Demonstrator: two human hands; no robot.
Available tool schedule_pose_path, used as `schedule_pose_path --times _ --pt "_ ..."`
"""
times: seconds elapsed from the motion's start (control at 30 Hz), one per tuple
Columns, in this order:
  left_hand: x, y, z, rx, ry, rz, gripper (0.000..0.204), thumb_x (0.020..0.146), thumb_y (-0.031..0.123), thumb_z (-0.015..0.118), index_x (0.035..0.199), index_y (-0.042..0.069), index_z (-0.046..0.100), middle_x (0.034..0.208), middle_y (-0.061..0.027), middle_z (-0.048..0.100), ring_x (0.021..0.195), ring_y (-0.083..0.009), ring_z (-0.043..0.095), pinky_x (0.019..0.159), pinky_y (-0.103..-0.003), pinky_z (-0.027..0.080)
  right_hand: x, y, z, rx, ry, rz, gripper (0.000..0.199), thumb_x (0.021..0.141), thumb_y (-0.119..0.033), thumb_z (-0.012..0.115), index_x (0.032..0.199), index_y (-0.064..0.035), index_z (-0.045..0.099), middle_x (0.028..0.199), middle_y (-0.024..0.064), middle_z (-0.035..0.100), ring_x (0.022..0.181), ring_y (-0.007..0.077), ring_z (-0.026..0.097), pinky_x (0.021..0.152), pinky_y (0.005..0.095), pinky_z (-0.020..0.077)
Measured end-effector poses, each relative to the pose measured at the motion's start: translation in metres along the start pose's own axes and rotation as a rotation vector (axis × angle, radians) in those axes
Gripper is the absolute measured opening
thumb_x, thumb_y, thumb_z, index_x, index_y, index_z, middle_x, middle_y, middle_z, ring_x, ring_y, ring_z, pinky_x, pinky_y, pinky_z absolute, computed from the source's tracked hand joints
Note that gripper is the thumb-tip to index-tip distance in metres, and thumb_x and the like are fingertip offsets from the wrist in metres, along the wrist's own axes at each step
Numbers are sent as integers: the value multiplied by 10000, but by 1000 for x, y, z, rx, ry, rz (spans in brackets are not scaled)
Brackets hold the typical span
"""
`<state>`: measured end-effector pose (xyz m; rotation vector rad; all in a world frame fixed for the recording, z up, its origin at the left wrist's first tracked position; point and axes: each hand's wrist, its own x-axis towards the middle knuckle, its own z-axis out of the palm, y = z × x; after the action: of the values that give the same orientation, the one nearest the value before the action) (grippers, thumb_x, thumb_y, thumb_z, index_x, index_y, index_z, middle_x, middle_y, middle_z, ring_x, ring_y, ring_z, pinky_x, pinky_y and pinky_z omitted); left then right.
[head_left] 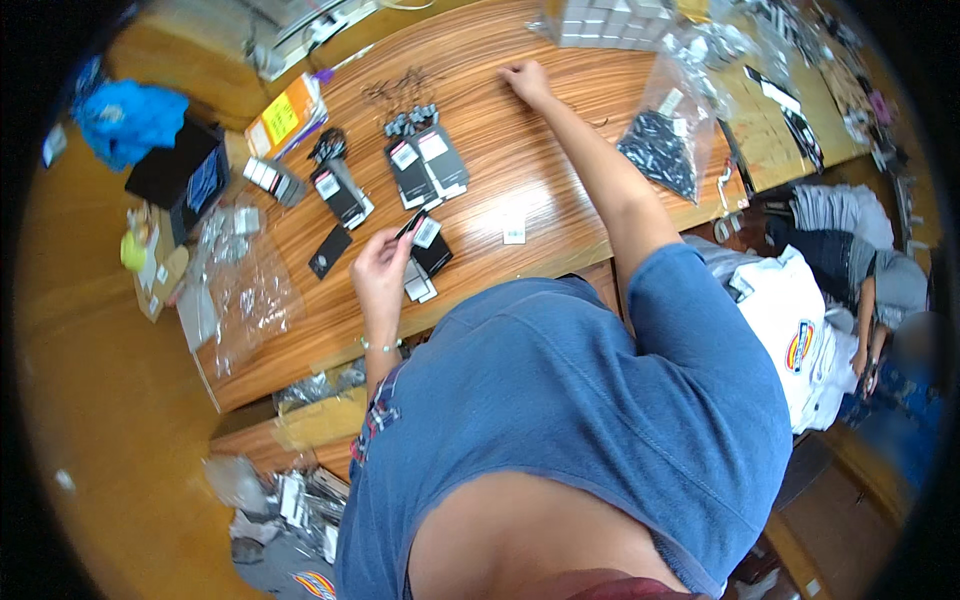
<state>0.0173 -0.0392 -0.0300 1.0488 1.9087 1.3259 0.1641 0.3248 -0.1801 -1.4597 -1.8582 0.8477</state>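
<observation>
At the near side of the wooden table (560, 150), my left hand (380, 268) pinches the edge of a black hang tag (410, 222). A small pile of black and white hang tags (432, 250) lies just beside its fingertips. My right arm reaches far across the tabletop. At its end my right hand (527, 82) rests low on the wood with the fingers drawn together; whatever they hold, if anything, is too small to make out. Between the arms lies a small white label (514, 230). Stacked dark tags with strings (425, 165) sit beyond the left hand.
Another tag bundle (342, 195) and a single black card (330, 252) lie to the left, near clear plastic bags (245, 280). At the right is a bag of small black pieces (662, 150). White boxes (612, 22) stand at the back. Another person (885, 280) sits far right.
</observation>
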Motion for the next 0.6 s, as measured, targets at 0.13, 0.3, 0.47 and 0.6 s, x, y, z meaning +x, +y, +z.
schedule_pose_path --times 0.13,0.3,0.47,0.6 --pt "-2 -2 -2 32 -6 -27 151 796 68 632 870 -59 595 741 -65 618 666 -83 581 596 -186 458 7 -15 -29 177 150 -26 295 763 -263 640 977 -60 648 904 112 649 835 204 616 761 299 470" --pt "-2 -8 4 43 9 -61 158 797 66 631 877 -64 592 750 -70 621 672 -83 584 590 -188 460 -38 -1 -175 168 553 -299 182 773 -105 551 912 -19 630 796 130 637 780 230 611 721 318 473" --pt "7 5 30 110 -135 -10 142 786 60 639 849 -61 603 727 -79 622 653 -88 587 580 -198 469 -13 96 -302 -677 -79 159 145 732 -52 497 734 -12 636 645 162 608 568 239 597 545 336 454" --pt "17 15 53 101 -200 65 133 775 64 648 833 -51 615 708 -68 626 641 -83 590 579 -202 473 -22 148 -282 -648 -422 246 132 702 -95 523 696 -19 630 646 169 607 560 256 588 537 359 445"
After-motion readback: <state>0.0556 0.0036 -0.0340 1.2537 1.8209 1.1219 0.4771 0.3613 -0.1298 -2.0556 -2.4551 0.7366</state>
